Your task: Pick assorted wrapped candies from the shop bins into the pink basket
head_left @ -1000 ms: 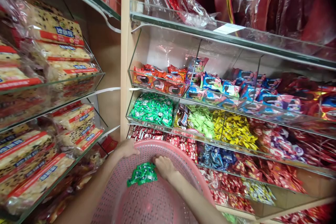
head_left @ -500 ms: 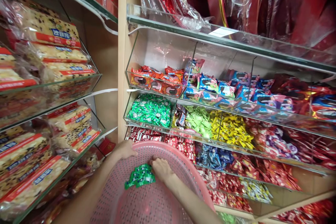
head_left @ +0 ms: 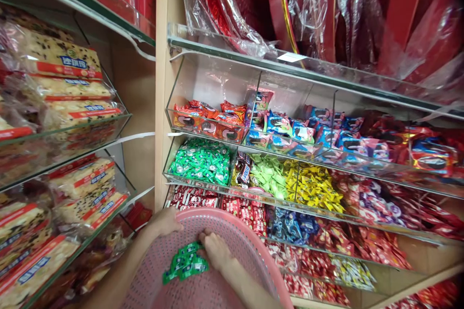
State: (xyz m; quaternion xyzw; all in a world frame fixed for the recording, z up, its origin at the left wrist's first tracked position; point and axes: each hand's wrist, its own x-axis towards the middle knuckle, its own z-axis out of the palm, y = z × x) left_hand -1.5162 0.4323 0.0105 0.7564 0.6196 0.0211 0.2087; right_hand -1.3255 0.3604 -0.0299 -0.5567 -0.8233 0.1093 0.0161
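I have the pink plastic basket (head_left: 232, 231) up against the shelving, and a small clump of green-wrapped sweets (head_left: 184, 261) lies inside it, so I judge that only a little has been gathered so far. My left hand (head_left: 165, 222) sits at the basket's far rim, its fingers (head_left: 168, 219) curled over the edge and gripping it. My right hand (head_left: 215, 251) rests inside the rim, just beside the clump, with its fingers pressed together and curved downward; I cannot tell from this view whether they pinch any sweets. Just beyond the basket, a glass bin (head_left: 198, 184) stays heaped with green sweets, and lime and yellow sweets (head_left: 313, 188) fill the bins to its right. Red packets (head_left: 244, 212) crowd the shelf directly behind the rim, close enough to hamper my reach. Left of the basket, bagged nutty cake bars (head_left: 87, 178) lie on sloping glass shelves near my left arm (head_left: 130, 263).
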